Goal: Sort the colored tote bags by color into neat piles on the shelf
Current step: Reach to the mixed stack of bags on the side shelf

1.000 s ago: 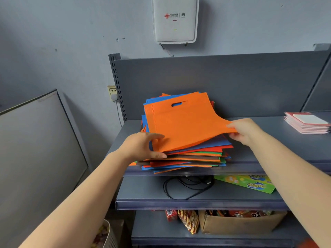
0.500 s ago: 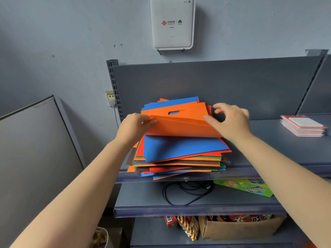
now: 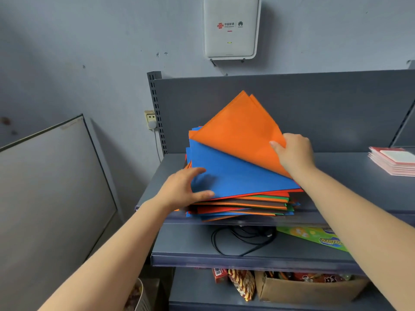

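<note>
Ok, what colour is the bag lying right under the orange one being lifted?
Blue bag, on top of the stack, clear in the head view.

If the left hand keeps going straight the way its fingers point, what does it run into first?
Most likely the blue bag on top of the stack: the left hand already touches its near-left corner, fingers pointing right across it. Farther along lies the orange bag lifted by the right hand; depth is unclear.

Probably a small shop: slotted metal shelving [image 3: 336, 167] holding snack packets [image 3: 242, 286].
</note>
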`<state>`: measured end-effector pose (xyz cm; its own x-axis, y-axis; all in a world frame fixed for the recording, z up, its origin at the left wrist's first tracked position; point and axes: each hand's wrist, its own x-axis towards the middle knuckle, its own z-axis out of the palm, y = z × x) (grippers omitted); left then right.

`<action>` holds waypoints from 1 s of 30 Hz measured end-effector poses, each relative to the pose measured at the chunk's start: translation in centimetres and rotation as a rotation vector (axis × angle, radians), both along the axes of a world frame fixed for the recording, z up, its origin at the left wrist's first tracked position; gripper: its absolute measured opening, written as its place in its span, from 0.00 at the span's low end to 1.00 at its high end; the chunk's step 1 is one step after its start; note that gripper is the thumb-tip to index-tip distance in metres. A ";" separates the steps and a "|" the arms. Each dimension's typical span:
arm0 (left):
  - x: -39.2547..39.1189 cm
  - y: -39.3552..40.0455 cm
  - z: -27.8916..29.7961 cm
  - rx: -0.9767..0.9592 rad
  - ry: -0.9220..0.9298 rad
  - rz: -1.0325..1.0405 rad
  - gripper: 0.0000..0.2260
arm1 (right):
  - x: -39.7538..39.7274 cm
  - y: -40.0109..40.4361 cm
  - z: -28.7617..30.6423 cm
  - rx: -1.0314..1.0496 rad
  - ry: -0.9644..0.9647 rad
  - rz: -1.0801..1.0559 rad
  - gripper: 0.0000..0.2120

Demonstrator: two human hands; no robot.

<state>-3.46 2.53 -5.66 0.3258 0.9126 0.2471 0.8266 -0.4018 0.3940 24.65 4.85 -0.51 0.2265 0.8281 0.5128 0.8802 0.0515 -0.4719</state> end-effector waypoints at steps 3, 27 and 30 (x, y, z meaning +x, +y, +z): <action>0.3 -0.3 -0.4 0.013 0.152 -0.110 0.32 | 0.1 0.0 0.4 0.041 0.058 -0.015 0.21; 1.0 1.7 4.2 0.216 0.005 0.152 0.16 | -2.1 -1.9 -2.3 0.000 -0.094 0.355 0.12; 0.9 1.3 4.4 0.173 -0.061 0.149 0.18 | -2.0 -2.0 -2.9 0.002 -0.131 0.331 0.07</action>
<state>-2.60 3.81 -1.23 0.1700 0.8921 0.4187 0.8588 -0.3425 0.3810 22.62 2.87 -3.44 -0.1218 0.8445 0.5215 0.8685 0.3450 -0.3559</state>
